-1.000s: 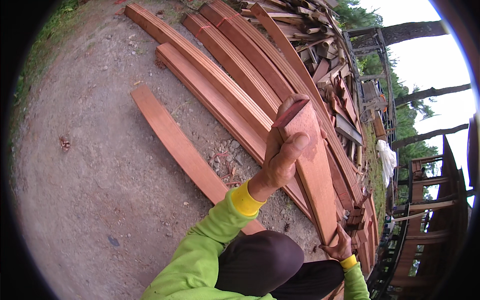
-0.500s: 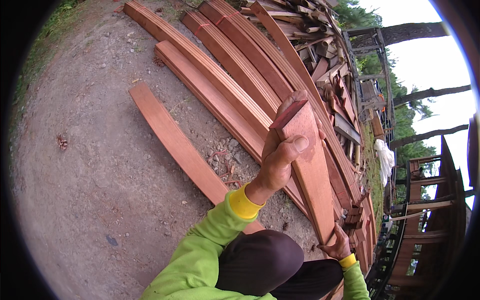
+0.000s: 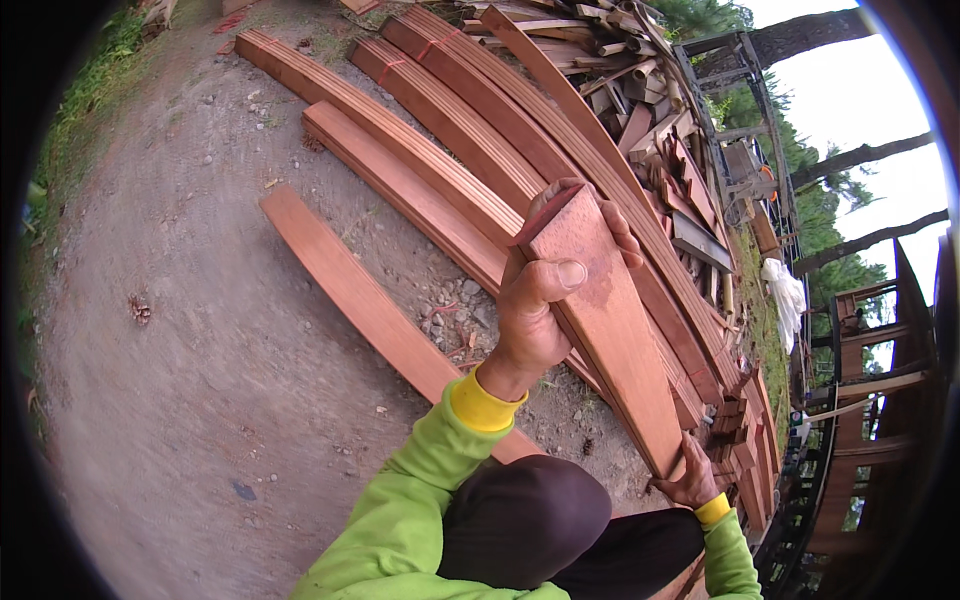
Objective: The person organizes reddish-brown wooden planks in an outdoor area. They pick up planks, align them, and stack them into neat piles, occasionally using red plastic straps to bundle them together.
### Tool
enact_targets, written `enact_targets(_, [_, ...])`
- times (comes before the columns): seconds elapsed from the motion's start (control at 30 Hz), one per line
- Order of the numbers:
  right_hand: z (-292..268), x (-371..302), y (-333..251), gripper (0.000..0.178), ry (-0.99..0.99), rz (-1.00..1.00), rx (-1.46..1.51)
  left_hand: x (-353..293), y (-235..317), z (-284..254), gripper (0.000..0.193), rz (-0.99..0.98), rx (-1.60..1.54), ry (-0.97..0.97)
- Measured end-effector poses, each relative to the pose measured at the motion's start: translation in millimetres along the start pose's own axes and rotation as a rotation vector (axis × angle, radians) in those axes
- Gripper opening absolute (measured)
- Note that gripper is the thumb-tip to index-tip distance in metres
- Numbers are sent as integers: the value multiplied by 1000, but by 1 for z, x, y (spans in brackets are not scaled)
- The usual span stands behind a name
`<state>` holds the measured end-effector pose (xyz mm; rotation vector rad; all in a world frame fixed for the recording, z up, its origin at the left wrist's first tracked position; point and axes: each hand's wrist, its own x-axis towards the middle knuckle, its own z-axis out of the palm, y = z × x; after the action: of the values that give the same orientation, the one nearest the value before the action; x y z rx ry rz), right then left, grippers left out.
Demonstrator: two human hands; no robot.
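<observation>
A reddish-brown wooden plank (image 3: 610, 330) is raised in front of me, its dark red sawn end toward the top. My left hand (image 3: 545, 300) grips it near that end, thumb flat on the broad face and fingers wrapped behind to the far edge. Farther down, my right hand (image 3: 693, 475) holds the plank's lower part at its edge, fingers partly hidden. To the left, a single loose plank (image 3: 370, 315) lies on the ground. Beyond the held plank are stacks of similar boards (image 3: 430, 165), some tied with red string.
A heap of scrap wood (image 3: 650, 110) lies at the back right beside a wooden frame. Short wood blocks (image 3: 740, 430) are piled past my right hand. A white plastic sheet (image 3: 784, 300) and a wooden building (image 3: 870, 430) stand right. A pine cone (image 3: 139, 310) lies on the gravelly ground (image 3: 200, 400).
The view has turned slightly. The held plank's upper end has shifted a little left and tilted more, with both hands keeping their hold.
</observation>
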<state>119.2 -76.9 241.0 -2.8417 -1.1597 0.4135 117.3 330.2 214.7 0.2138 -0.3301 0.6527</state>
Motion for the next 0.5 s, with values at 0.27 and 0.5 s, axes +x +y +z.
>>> enact_targets(0.27, [1,-11,8,96,-7,62,38,-4,-8,7,58,26,26,-13])
enact_targets(0.5, [5,-20,9,98,53,-4,-19,-6,-3,12,72,88,56,-57])
